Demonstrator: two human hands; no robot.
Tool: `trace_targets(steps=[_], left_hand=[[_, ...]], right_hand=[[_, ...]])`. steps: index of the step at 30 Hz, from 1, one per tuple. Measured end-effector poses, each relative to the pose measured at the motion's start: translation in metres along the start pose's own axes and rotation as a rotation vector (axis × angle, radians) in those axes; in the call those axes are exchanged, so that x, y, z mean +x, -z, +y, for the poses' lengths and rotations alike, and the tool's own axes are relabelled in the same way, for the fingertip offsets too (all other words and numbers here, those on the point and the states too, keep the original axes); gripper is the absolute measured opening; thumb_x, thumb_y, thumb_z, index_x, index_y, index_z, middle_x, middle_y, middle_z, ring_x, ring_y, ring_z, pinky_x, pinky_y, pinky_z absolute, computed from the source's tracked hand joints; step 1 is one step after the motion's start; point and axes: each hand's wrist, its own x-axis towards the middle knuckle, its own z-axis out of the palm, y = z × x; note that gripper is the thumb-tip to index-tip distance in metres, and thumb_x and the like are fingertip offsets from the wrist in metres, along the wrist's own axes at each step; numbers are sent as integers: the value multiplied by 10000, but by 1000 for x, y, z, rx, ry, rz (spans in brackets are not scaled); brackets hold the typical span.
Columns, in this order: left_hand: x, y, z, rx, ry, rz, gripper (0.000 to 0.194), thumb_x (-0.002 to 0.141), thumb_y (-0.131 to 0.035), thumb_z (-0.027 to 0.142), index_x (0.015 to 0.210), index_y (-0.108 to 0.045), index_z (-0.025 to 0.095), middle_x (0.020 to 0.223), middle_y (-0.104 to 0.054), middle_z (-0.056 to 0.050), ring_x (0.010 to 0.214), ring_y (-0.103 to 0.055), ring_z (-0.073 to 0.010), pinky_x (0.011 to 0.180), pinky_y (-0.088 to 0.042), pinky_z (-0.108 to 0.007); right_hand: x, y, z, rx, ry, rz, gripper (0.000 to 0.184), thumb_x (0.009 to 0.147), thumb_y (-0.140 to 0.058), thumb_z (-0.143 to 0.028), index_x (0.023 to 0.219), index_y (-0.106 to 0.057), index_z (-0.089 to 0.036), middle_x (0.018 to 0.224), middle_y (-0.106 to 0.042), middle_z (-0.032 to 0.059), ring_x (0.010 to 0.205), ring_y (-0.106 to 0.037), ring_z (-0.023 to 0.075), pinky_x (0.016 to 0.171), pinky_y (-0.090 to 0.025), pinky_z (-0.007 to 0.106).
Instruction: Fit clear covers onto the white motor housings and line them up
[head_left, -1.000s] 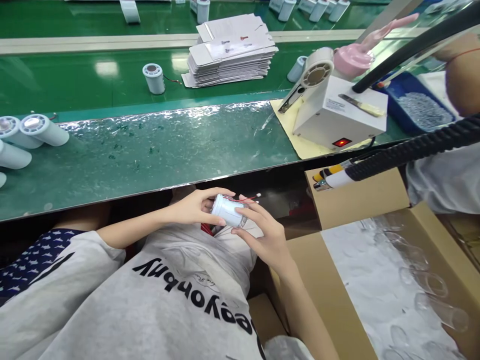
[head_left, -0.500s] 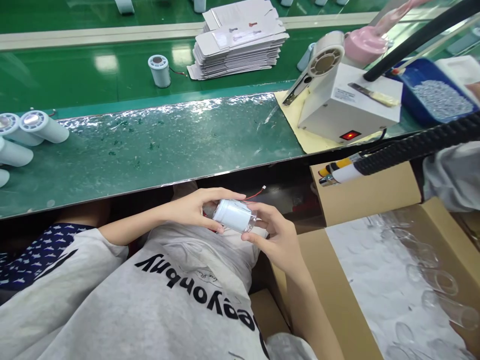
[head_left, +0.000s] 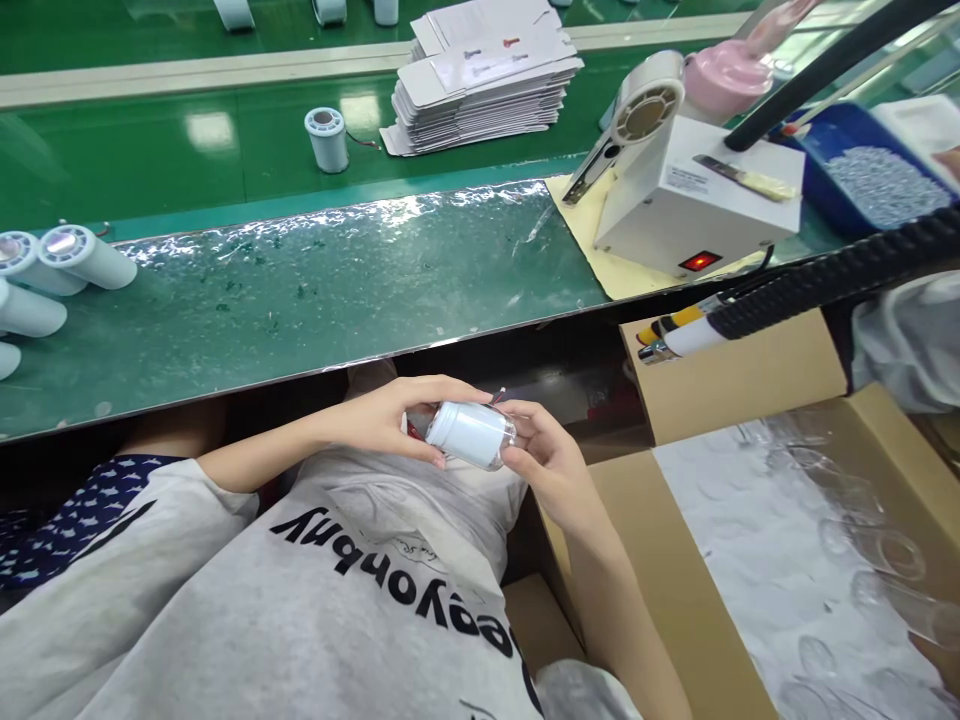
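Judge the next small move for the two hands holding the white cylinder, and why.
Probably the right hand presses the clear cap fully onto the white cylinder, braced by the left hand: both grip it over the lap, the cap sits at its right end, and a red wire pokes out behind.

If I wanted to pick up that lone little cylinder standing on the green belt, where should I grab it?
Grip the upright cylinder around its smooth sides, coming down from above. It stands on end with free space all round; probably stay off its right side, where a thin wire trails.

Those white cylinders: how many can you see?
9 at least: one white cylinder in both hands, one upright on the belt, four at left, three cut off along the top edge.
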Motion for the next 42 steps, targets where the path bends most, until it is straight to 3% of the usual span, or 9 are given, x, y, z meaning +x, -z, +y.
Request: trace_targets(steps=[8, 14, 21, 28, 31, 33, 35, 38, 42], left_hand=[[-3, -1, -2, 4, -14, -11, 686, 812, -836, 331, 1452, -593, 292, 1514, -569, -144, 1388, -559, -317, 1042, -547, -417], [-4, -1, -4, 15, -22, -12, 689, 809, -837, 332, 1452, -593, 293, 1520, -568, -140, 1413, -539, -318, 1088, -524, -440], [-4, -1, -8, 40, -109, -2, 684, 819, -834, 316, 1457, -592, 280, 1526, -567, -144, 1433, -524, -301, 1198, -419, -472], [-4, -6, 2, 66, -53, 47, 571, 821, -808, 306, 1368, -652, 261, 1397, -647, -139, 1291, -614, -297, 1023, -542, -419], [-5, -8, 9, 41, 60, 78, 597, 812, -803, 322, 1379, -632, 244, 1391, -636, -138, 1238, -631, -282, 861, -583, -322], [-6, -8, 12, -22, 134, 95, 631, 795, -815, 332, 1388, -620, 238, 1394, -629, -134, 1197, -649, -270, 819, -585, -297], [-7, -8, 13, -94, 185, 105, 662, 783, -827, 330, 1399, -606, 230, 1359, -645, -127, 1126, -678, -248, 814, -586, -296], [-8, -7, 10, -137, 240, 95, 694, 795, -822, 354, 1430, -578, 217, 1245, -693, -109, 983, -706, -208, 793, -580, -296], [-8, -4, 7, -127, 247, 61, 737, 804, -822, 415, 1469, -562, 233, 1294, -691, -122, 1026, -706, -230, 815, -577, -308]], right_hand=[[3, -6, 4, 89, -196, 38, 643, 690, -795, -740, 992, -570, -219, 695, -669, -27, 514, -687, 169, 452, -590, 277], [4, -6, 9, 130, -285, -56, 642, 763, -676, -810, 962, -534, -215, 657, -689, -8, 480, -691, 180, 402, -542, 246], [7, -17, 3, 220, -392, -80, 727, 693, -625, -906, 899, -526, -216, 555, -684, 17, 341, -575, 149, 295, -407, 203], [6, -17, 5, 233, -493, -180, 788, 681, -549, -961, 806, -610, -185, 501, -625, 21, 311, -515, 127, 260, -348, 202], [1, -12, 9, 60, -361, -88, 684, 808, -519, -877, 779, -592, -197, 521, -609, 10, 332, -516, 128, 288, -405, 229], [-3, -9, 12, -154, -101, 115, 437, 928, -583, -642, 902, -623, -208, 668, -681, 28, 472, -629, 163, 406, -539, 274], [-6, -5, 14, -380, 245, 254, 188, 939, -641, -371, 1073, -633, -239, 1011, -748, 89, 843, -754, 236, 680, -661, 375], [-7, -1, 16, -606, 609, 134, 316, 890, -650, -159, 1170, -640, -306, 1383, -653, 95, 1290, -640, 298, 1030, -584, 542], [-9, 0, 22, -520, 521, -19, 422, 892, -754, -239, 1287, -641, -337, 1426, -650, 86, 1320, -629, 311, 1065, -567, 547]])
